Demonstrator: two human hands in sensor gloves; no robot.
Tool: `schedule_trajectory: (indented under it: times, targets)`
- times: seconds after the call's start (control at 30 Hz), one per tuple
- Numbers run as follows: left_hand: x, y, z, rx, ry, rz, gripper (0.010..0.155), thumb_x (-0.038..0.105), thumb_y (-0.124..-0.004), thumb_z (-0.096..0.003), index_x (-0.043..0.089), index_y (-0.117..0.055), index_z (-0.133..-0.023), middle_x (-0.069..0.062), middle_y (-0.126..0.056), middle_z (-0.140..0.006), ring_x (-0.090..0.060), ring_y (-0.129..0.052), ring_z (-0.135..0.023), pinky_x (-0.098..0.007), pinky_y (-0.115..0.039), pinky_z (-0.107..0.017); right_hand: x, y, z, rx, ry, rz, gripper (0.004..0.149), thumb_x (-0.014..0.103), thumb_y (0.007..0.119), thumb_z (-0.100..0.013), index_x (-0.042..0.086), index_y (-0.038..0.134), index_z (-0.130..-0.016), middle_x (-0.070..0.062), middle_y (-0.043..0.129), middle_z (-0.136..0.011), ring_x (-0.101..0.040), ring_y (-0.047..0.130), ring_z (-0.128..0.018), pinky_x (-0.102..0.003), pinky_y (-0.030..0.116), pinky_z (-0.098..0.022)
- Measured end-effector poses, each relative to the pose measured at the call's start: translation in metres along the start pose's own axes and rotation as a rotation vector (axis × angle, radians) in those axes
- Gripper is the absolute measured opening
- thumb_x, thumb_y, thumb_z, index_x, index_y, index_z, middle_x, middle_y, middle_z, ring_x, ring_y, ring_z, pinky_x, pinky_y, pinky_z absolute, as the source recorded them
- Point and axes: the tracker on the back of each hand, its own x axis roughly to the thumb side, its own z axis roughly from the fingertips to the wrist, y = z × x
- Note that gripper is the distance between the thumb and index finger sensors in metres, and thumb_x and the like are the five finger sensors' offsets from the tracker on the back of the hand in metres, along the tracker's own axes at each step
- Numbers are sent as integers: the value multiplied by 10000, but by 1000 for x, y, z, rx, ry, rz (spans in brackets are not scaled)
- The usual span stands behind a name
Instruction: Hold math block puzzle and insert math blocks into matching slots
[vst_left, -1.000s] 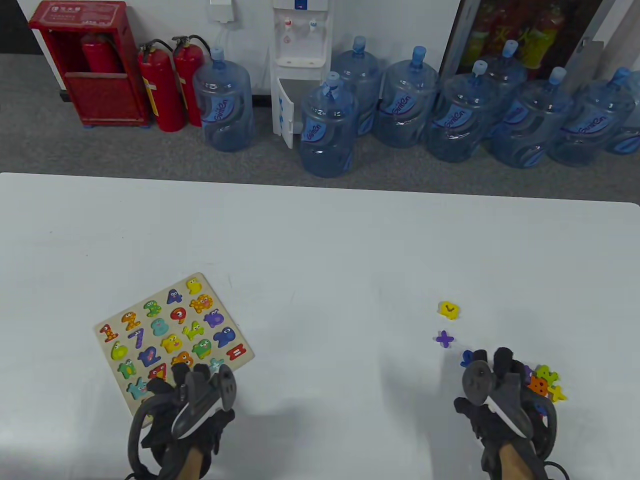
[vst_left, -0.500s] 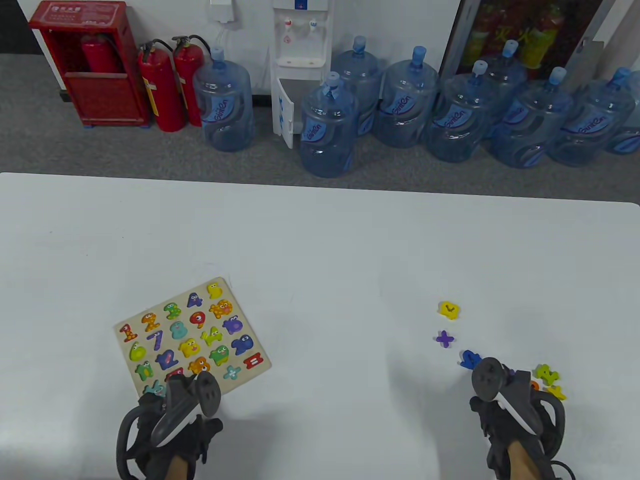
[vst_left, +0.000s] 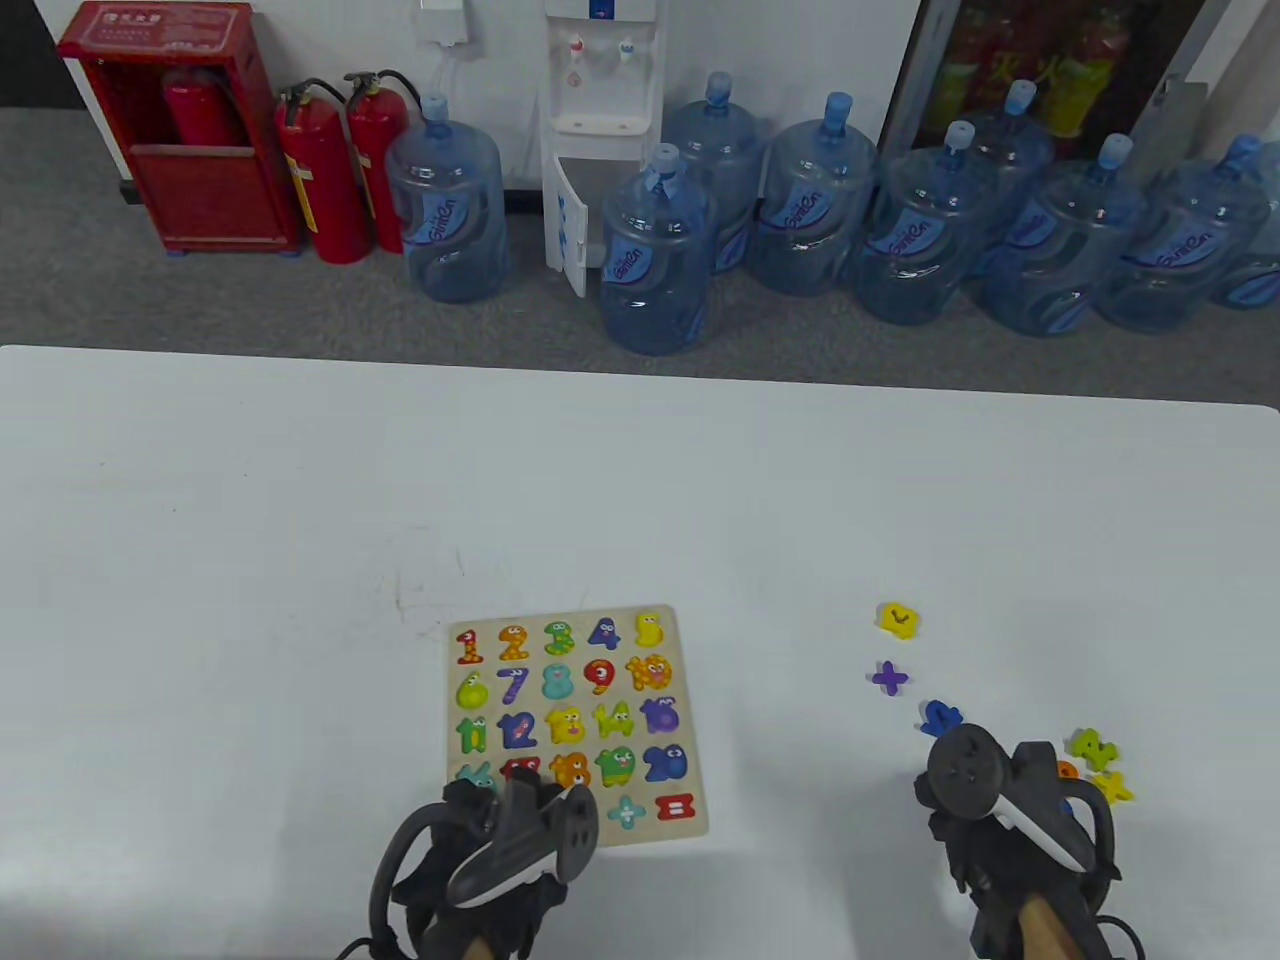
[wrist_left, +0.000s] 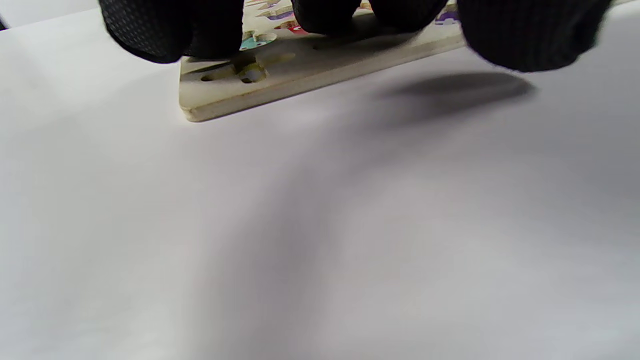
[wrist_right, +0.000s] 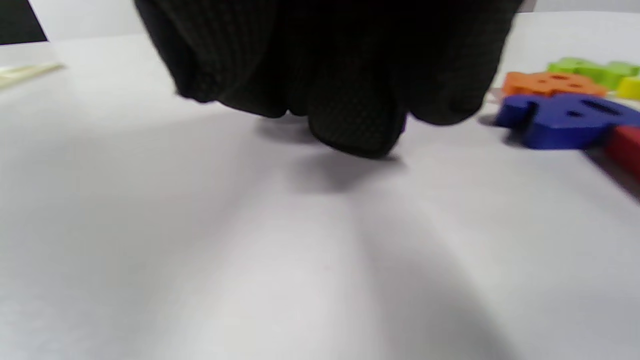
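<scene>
Slid from lower left to lower centre and squared up, the number puzzle board (vst_left: 577, 722) now lies under the left hand (vst_left: 500, 850), whose fingers (wrist_left: 170, 30) press its near edge. Loose blocks (vst_left: 1095, 748) sit lower right beside the right hand (vst_left: 1000, 810), which is nearer; its grip is hidden.

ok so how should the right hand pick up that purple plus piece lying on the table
The purple plus lies flat and alone, clear of the yellow piece and blue piece. Probably best to come straight down with the right hand and pinch two opposite arms at their edges.
</scene>
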Motion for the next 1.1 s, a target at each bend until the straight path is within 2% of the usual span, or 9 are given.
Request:
schedule_trajectory:
  times: [0.17,0.3,0.43,0.53,0.73,0.83,0.93,1.0,1.1]
  targets:
    - [39,7,6,38,-98,-106,667,561,-746,-325,412,-558,-947,110,-514,-1058,-537,-698,-943,-591,-721,-652,-2,-6,7,-119,48,33,510,263,778,-324,229,793,-832,-79,755,-895,-234,918,-659,-367,808,-451]
    - [58,10,9,67,-145,-163,656,567,-741,-320,411,-577,-936,100,-558,-1038,-515,-775,-903,-572,-762,-626,-8,3,2,-98,119,131,587,280,818,-299,254,728,-879,-64,672,-952,-263,843,-749,-382,774,-496]
    - [66,12,10,82,-182,-161,624,560,-744,-321,421,-611,-915,113,-587,-1022,-499,-795,-888,-565,-767,-624,-9,9,-3,-79,130,128,630,331,877,-247,291,734,-860,-17,721,-924,-237,862,-723,-373,775,-498]
    - [71,15,10,79,-204,-137,598,552,-746,-324,427,-640,-900,125,-602,-1015,-494,-791,-884,-566,-758,-629,-1,11,-2,-135,88,103,570,302,897,-232,338,798,-793,52,800,-857,-181,878,-709,-373,757,-554]
    - [81,20,5,48,-227,-81,604,550,-746,-325,425,-643,-908,137,-580,-1030,-507,-730,-919,-621,-692,-663,15,12,2,-107,-45,64,533,220,920,-219,400,852,-716,129,812,-847,-152,869,-734,-386,735,-602]
    - [73,27,5,30,-221,-23,638,585,-737,-320,418,-658,-930,152,-607,-1045,-488,-753,-937,-650,-685,-664,17,2,10,-170,-64,47,541,229,886,-252,346,826,-778,59,800,-879,-190,870,-743,-404,739,-588]
    - [51,33,7,159,-102,128,818,658,-748,-266,328,-628,-1005,46,-610,-1083,-496,-743,-959,-702,-689,-636,22,-1,13,-245,-31,82,575,408,785,-279,264,796,-836,-43,806,-878,-240,912,-692,-405,783,-515]
    - [35,30,3,188,4,137,871,682,-726,-267,315,-566,-1040,14,-554,-1112,-528,-687,-982,-736,-663,-633,29,7,6,-189,9,189,746,554,748,-210,204,764,-869,-100,837,-831,-247,969,-603,-384,831,-426]
    - [11,15,-9,66,128,83,915,693,-715,-269,319,-471,-1068,8,-447,-1143,-554,-585,-1018,-777,-603,-644,37,18,-1,-104,106,306,775,561,763,-185,182,769,-861,-97,865,-780,-203,1006,-511,-338,859,-365]
